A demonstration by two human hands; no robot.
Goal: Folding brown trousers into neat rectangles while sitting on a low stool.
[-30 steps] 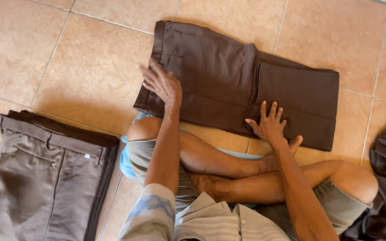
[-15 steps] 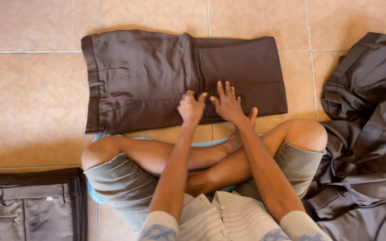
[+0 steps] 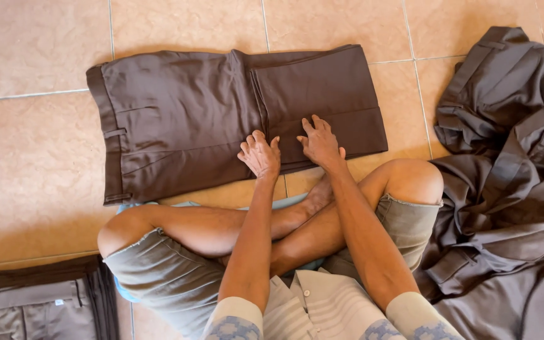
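A pair of dark brown trousers [image 3: 190, 119] lies folded flat on the tiled floor [image 3: 33, 182] in front of my crossed legs, waistband to the left. My left hand [image 3: 260, 154] rests on the near edge of the trousers near the middle, fingers curled against the cloth. My right hand [image 3: 320, 143] presses flat on the folded leg part just to the right, fingers spread. Neither hand grips anything.
A heap of loose dark brown garments [image 3: 511, 182] lies at my right, touching my knee. A stack of folded grey-brown trousers [image 3: 33, 302] sits at the lower left. I sit cross-legged on a light blue mat [image 3: 184, 205].
My hands came together from the trousers' two ends to their middle. The view shifted right, showing more of the heap and less of the folded stack.
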